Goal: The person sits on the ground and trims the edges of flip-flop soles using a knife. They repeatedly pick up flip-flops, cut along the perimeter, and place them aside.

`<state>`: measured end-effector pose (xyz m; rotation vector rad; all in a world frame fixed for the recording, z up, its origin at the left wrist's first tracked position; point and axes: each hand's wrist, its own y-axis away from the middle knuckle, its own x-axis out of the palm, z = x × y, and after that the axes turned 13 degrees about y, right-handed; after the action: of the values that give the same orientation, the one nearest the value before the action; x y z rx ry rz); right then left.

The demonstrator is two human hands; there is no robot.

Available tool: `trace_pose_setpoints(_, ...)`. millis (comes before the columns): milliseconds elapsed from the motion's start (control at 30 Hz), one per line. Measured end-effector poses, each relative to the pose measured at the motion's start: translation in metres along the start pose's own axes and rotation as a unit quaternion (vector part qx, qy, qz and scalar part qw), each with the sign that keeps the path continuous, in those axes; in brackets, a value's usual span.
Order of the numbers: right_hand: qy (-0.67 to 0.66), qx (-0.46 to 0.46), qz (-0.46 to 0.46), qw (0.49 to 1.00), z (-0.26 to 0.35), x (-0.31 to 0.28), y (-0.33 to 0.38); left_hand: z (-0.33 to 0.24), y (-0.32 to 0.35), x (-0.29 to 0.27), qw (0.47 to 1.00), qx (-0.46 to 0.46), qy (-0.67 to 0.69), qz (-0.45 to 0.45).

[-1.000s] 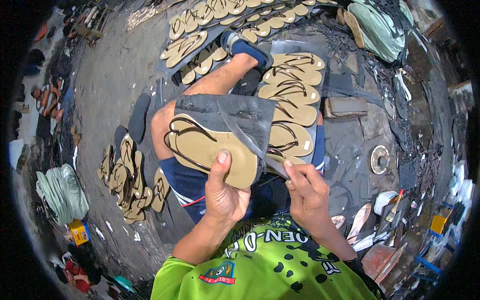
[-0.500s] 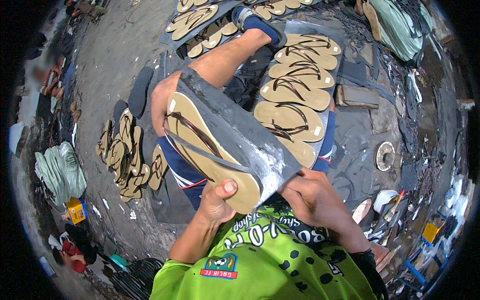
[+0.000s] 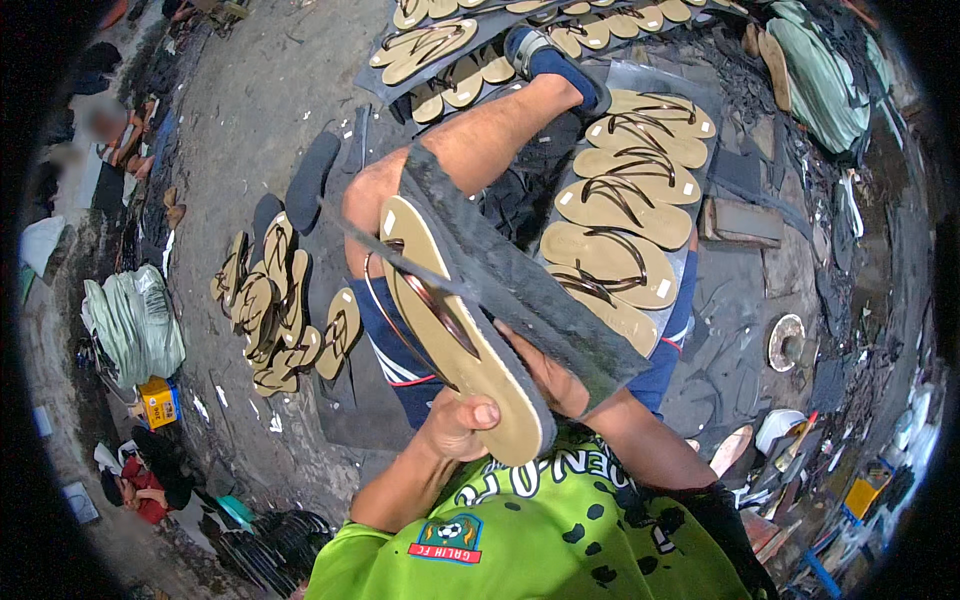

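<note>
Head view: a tan flip-flop sandal (image 3: 455,330) with a dark sole and brown straps is held up, tilted, in the near middle, above the person's lap.
Dark sheet: a grey-black rubber sheet (image 3: 520,290) is pressed edge-on against the sandal's right side, slanting from far left to near right.
Left hand (image 3: 455,425): the fingers are closed around the sandal's near end, the thumb laid on the tan footbed.
Right hand (image 3: 550,375): it is mostly hidden beneath the sheet and sandal; it touches their underside, but how far the fingers are curled cannot be told.
Lap and leg: a bare knee (image 3: 370,195) is seen just beyond the sandal, with blue shorts (image 3: 400,360) below it.
Right side: a row of finished tan sandals (image 3: 620,210) is laid out on a board.
Left side: a loose pile of sandals (image 3: 275,300) lies on the grey floor (image 3: 260,110).
Far left: a stack of pale green sheets (image 3: 135,320) is seen near a yellow box (image 3: 158,400).
</note>
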<state>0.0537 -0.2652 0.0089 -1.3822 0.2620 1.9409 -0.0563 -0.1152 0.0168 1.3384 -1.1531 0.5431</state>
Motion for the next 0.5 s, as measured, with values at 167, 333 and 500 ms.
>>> trace_pose_setpoints(167,0.165,-0.053,-0.127,0.977,-0.006,0.020,-0.028,0.007,0.003,0.009,0.997,0.043,-0.034,-0.063)
trace_pose_setpoints(333,-0.159,0.058,0.044,0.985,-0.028,0.008,-0.076,-0.005,0.009,-0.003,0.997,-0.006,-0.062,-0.036)
trace_pose_setpoints(500,0.021,0.172,0.021,0.985,-0.086,0.064,-0.138,-0.003,0.029,-0.010,0.961,-0.050,-0.273,-0.003)
